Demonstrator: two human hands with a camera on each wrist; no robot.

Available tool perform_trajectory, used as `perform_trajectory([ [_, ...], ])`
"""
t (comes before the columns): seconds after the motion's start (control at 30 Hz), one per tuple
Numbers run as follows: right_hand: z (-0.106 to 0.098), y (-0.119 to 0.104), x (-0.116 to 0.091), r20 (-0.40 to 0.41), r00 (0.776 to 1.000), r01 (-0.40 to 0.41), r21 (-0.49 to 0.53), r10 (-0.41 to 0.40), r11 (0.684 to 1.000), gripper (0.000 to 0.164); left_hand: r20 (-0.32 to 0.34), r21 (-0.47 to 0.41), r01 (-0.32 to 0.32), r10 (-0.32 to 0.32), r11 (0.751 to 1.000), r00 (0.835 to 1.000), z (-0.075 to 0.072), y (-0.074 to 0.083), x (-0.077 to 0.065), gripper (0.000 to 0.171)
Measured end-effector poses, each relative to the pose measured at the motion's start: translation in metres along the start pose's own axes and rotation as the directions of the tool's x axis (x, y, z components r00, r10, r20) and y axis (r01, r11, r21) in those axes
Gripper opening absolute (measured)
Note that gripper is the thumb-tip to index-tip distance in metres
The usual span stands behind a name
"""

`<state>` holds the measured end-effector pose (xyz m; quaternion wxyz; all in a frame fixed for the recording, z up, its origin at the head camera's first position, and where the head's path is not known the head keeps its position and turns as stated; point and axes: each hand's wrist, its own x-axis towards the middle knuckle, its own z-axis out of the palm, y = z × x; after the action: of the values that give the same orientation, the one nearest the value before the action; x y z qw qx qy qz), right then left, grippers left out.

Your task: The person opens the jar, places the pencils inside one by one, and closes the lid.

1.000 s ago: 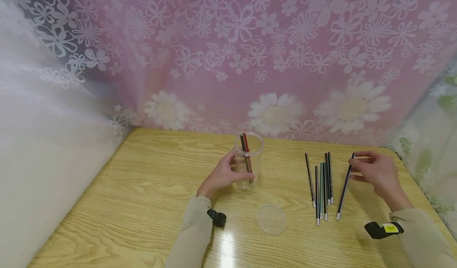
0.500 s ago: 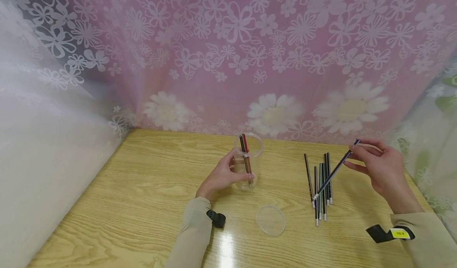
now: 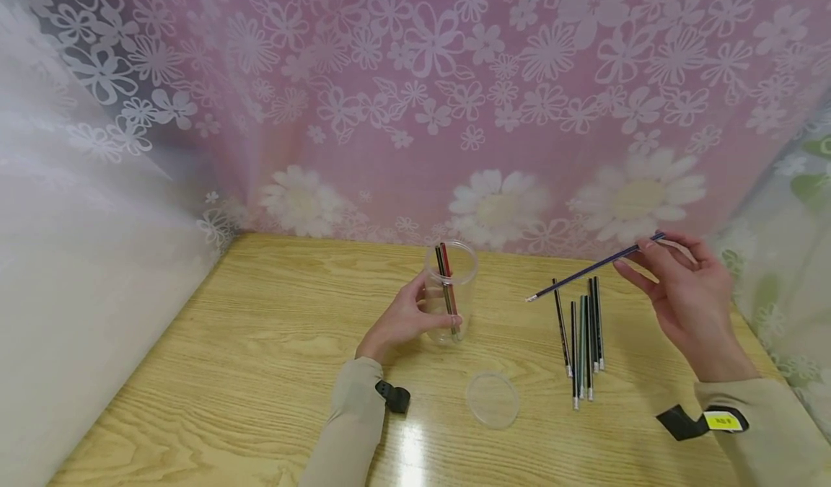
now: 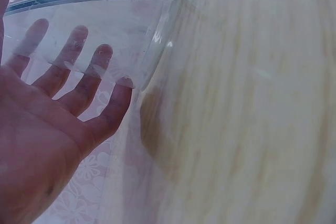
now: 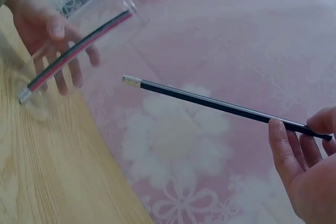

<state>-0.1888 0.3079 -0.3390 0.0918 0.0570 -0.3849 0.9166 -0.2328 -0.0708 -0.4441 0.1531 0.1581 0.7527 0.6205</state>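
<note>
My left hand [image 3: 404, 315] grips a clear plastic cup [image 3: 466, 299] that stands upright on the table, thumb in front and fingers behind it. Inside the cup lean a red pencil [image 3: 447, 260] and a dark pencil [image 3: 440, 260], their white-and-silver ends at the bottom. At the right, my right hand [image 3: 691, 299] pinches a dark blue pencil [image 3: 587, 269] near one end, holding it in the air. Its eraser end [image 5: 131, 81] points left toward the cup, apart from it. Below the held pencil lie several dark pencils [image 3: 587, 343] on the table.
A clear round lid [image 3: 493, 400] lies flat on the wooden table [image 3: 260, 371], in front of the cup. A pink flowered curtain [image 3: 415, 112] hangs behind the table's far edge. Pale sheets hang at the left and right sides.
My right hand has lifted the blue pencil off the table and swung its eraser end up and left, toward the cup. The left hand and cup have stayed in place.
</note>
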Motion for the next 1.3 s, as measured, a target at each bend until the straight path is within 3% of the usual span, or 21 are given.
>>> perform_trajectory([
  [0.27, 0.026, 0.005, 0.001, 0.092, 0.991, 0.084, 0.152, -0.099, 0.985, 0.024, 0.001, 0.002, 0.0, 0.0, 1.0, 1.0, -0.001, 0.0, 0.001, 0.086],
  [0.47, 0.047, 0.008, 0.001, 0.104, 0.983, 0.132, 0.184, -0.153, 0.974, 0.022, -0.002, 0.008, 0.017, -0.017, 1.0, 1.0, -0.002, -0.001, 0.001, 0.085],
  [1.07, 0.1, 0.034, 0.012, 0.147, 0.963, 0.229, 0.0, -0.226, 0.973, 0.025, -0.004, 0.008, 0.009, -0.009, 1.0, 1.0, -0.001, 0.0, 0.002, 0.079],
  [1.3, 0.115, 0.049, 0.012, 0.249, 0.921, 0.342, -0.147, -0.3, 0.928, 0.024, -0.006, 0.011, 0.022, -0.022, 1.0, 1.0, -0.001, 0.0, 0.001, 0.084],
])
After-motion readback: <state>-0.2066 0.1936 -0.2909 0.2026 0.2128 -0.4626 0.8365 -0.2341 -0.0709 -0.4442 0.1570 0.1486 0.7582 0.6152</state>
